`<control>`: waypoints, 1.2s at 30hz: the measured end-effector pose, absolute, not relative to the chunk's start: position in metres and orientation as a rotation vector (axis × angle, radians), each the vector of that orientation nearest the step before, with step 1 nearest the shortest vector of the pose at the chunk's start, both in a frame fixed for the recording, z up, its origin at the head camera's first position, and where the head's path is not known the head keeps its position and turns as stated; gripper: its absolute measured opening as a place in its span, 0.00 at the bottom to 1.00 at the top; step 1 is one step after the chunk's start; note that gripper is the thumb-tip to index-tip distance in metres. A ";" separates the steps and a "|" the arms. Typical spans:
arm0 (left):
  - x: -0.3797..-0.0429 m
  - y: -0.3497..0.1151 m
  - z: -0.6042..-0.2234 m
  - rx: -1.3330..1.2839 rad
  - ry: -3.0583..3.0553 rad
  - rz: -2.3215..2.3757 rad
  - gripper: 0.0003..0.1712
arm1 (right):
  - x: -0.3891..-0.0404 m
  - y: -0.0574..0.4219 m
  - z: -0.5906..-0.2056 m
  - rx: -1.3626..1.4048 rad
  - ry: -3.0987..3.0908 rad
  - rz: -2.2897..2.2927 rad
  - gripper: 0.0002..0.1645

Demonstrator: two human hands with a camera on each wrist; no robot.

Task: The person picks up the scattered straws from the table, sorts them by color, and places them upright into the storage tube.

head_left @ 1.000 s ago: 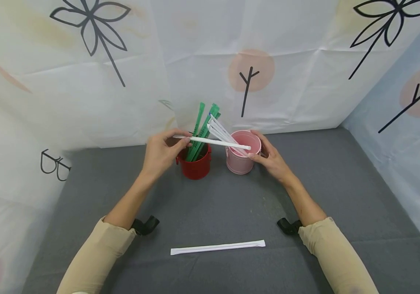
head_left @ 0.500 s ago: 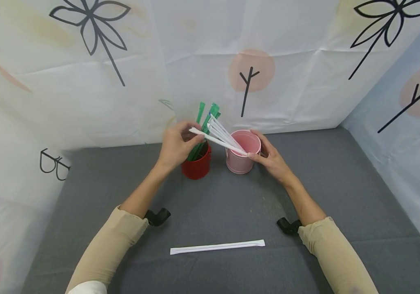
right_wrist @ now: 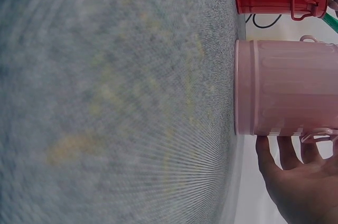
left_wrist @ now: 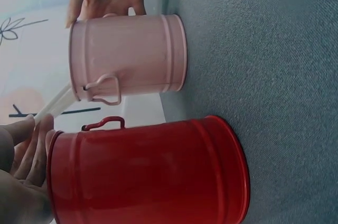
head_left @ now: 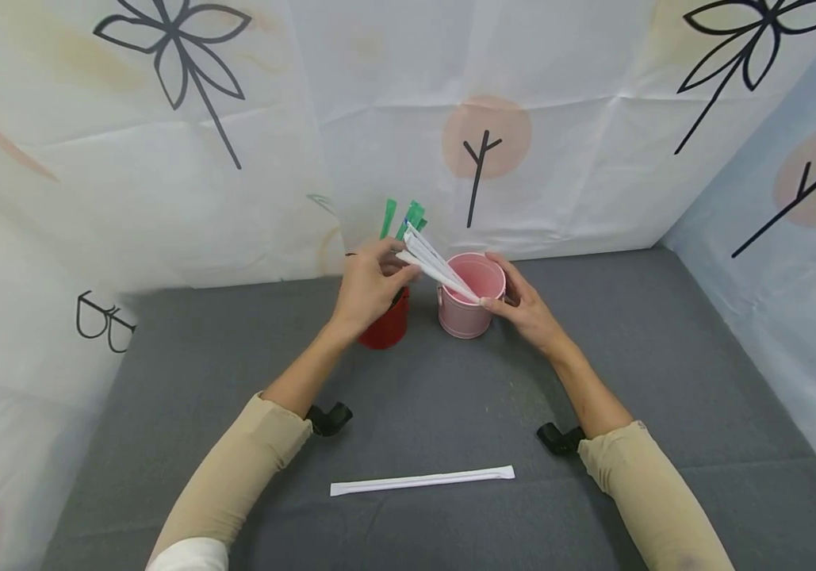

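My left hand [head_left: 372, 289] pinches a white paper-wrapped straw [left_wrist: 52, 103] near its upper end, above the red bucket. The straw's lower end reaches into the pink bucket [head_left: 463, 323], leaning left alongside several other white wrapped straws [head_left: 430, 255]. My right hand [head_left: 526, 314] grips the pink bucket from its right side, thumb at the front rim and fingers behind. In the right wrist view those fingers [right_wrist: 288, 152] lie against the bucket's wall. Partly behind my left hand stands the red bucket [head_left: 388, 325], with green wrapped straws [head_left: 388, 217] rising out of it.
Another white wrapped straw [head_left: 422, 480] lies across the front of the grey table [head_left: 450, 412]. A printed white cloth [head_left: 379, 119] hangs close behind the buckets, and a second cloth panel stands along the right side.
My left hand has moved right with the white straw, whose free end has gone down into the pink bucket beside the others. My right hand stays on the bucket.
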State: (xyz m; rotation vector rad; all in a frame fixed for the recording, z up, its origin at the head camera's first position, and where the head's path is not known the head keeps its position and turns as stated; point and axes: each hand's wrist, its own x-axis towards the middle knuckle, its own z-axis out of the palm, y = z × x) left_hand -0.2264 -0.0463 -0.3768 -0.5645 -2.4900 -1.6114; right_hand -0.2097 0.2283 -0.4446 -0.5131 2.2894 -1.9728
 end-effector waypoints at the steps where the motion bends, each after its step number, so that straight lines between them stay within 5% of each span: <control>1: -0.227 -0.045 -0.377 -0.560 -2.494 -1.609 0.17 | -0.210 0.228 -0.444 -0.512 2.291 -1.972 0.45; 12: -0.222 -0.050 -0.372 -0.525 -2.562 -1.554 0.15 | -0.210 0.227 -0.445 -0.510 2.283 -1.983 0.45; 36: -0.149 -0.098 -0.377 -0.884 -2.427 -1.475 0.24 | -0.211 0.228 -0.445 -0.531 2.279 -1.983 0.45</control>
